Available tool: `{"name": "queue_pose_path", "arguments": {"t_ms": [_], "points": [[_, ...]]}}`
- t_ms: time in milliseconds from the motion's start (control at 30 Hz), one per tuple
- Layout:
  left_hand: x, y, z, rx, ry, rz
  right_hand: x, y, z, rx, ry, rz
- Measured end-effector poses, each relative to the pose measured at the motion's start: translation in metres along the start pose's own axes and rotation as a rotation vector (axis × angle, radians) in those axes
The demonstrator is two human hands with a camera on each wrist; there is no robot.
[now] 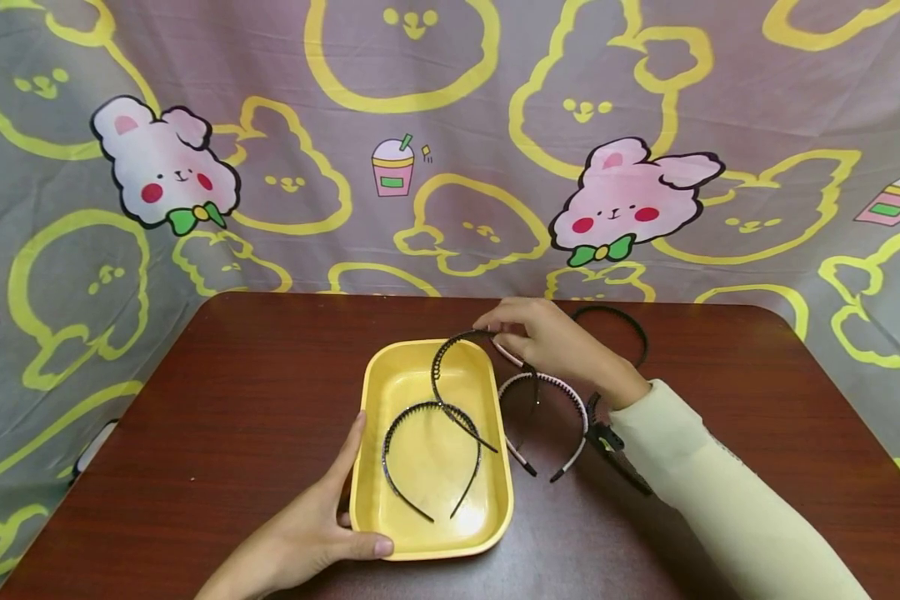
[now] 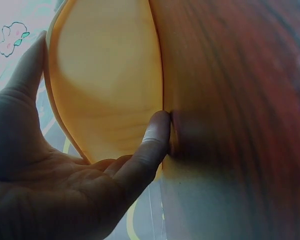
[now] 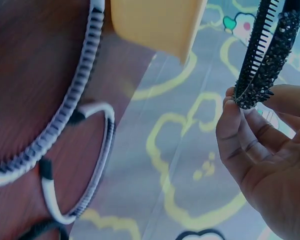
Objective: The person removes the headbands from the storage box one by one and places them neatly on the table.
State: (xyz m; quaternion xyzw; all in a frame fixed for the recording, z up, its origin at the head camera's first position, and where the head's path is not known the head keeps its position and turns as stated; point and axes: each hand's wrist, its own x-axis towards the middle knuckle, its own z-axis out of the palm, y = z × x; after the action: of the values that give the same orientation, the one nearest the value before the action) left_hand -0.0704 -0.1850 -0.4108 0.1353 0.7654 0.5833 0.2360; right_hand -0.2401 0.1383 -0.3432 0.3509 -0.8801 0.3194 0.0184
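Observation:
My left hand (image 1: 311, 521) grips the near left corner of a yellow tray (image 1: 504, 500); in the left wrist view its fingers spread along the tray wall (image 2: 105, 75) from rim to base. At the tray's far right corner, my right hand (image 1: 551, 346) pinches a black toothed headband (image 1: 437, 367) by its top. Dark sparkly stones cover that headband (image 3: 280, 55) in the right wrist view. One of its ends hangs over the tray, the other outside the right wall. Inside the tray lies another dark toothed headband (image 1: 386, 467).
Right of the tray lies a white toothed headband (image 1: 581, 408) with black tips. A second pale headband (image 3: 102, 165) lies behind it, partly hidden by my hand. A black headband (image 1: 645, 333) rests farther back; another dark one (image 1: 637, 479) lies under my sleeve. A patterned curtain (image 1: 465, 150) hangs behind the table.

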Motion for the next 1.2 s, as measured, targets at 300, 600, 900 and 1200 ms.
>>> {"name": "queue_pose_path", "arguments": {"t_ms": [300, 600, 900, 1200], "points": [[-0.001, 0.001, -0.001, 0.033, 0.011, -0.005, -0.021, 0.023, -0.025, -0.055, 0.041, 0.105], [-0.002, 0.0, -0.002, 0.067, 0.028, -0.001, -0.043, 0.046, -0.046, -0.1, 0.064, 0.186], [-0.001, -0.001, -0.001, 0.05, 0.025, 0.005, -0.058, 0.069, -0.064, -0.089, 0.104, 0.273], [-0.001, -0.001, 0.0, 0.015, 0.014, 0.014, -0.067, 0.089, -0.077, -0.13, 0.099, 0.334]]}}
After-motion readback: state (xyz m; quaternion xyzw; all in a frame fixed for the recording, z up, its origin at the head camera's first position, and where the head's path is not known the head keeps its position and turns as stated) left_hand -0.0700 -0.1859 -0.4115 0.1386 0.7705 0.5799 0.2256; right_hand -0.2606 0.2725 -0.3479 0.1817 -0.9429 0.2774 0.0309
